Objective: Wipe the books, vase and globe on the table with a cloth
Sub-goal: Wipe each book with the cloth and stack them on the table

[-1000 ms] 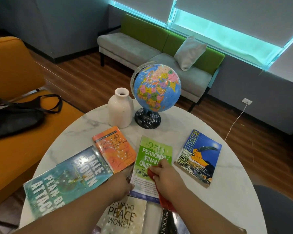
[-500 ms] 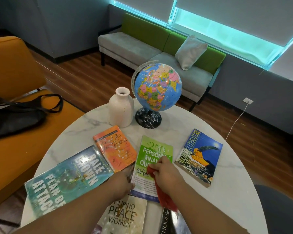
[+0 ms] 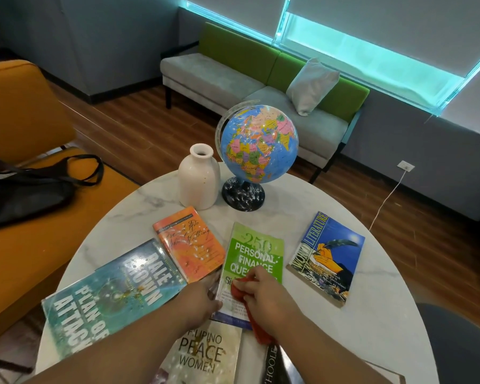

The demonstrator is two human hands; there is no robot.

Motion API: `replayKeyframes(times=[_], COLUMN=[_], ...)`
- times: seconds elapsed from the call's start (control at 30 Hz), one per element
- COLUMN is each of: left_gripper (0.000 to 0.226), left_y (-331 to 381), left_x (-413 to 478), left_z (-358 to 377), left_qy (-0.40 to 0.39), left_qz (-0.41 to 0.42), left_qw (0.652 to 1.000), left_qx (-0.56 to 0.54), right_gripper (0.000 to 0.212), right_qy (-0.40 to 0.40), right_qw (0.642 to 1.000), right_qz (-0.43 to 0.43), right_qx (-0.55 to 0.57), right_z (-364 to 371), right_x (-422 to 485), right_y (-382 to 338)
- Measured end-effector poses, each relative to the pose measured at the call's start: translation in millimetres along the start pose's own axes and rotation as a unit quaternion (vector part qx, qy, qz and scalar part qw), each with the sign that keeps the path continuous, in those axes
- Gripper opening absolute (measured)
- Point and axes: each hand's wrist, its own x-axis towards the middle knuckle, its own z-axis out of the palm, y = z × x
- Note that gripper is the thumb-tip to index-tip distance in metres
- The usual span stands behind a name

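The left grip is laid, fingers apart and fairly straight, on the left edge of the green book, which lies flat on the table. Its long axis runs away from the person, and the unwiped upper cover is judged to lie ahead. The right grip is clamped on the red cloth, pressed to the glossy cover.

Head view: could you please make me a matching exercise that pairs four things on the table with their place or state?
Things:
1. vase
2. globe
3. red cloth
4. World Literature book

Place or state:
A. rightmost book
B. gripped by the right hand on the green book
C. stands on a dark speckled base
D. white, upright, open neck

Pairs: 1-D, 2-C, 3-B, 4-A
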Motion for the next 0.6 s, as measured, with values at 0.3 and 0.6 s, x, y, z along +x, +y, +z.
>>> replayKeyframes(times=[0.3,0.6], left_gripper=[0.087,0.086], left_y=[-4,-8], left_x=[-2,2], left_z=[-8,-6], left_qy=[-0.055,-0.051], left_qz=[-0.012,-0.017], left_qw=[0.997,0.996], left_qx=[-0.057,-0.076], right_gripper=[0.008,0.012], right_qy=[0.018,-0.018], right_qw=[0.999,0.999], right_qz=[0.007,-0.027], right_qx=[0.048,0.031], right_z=[3,4], right_x=[-2,-5], right_y=[-7,-5])
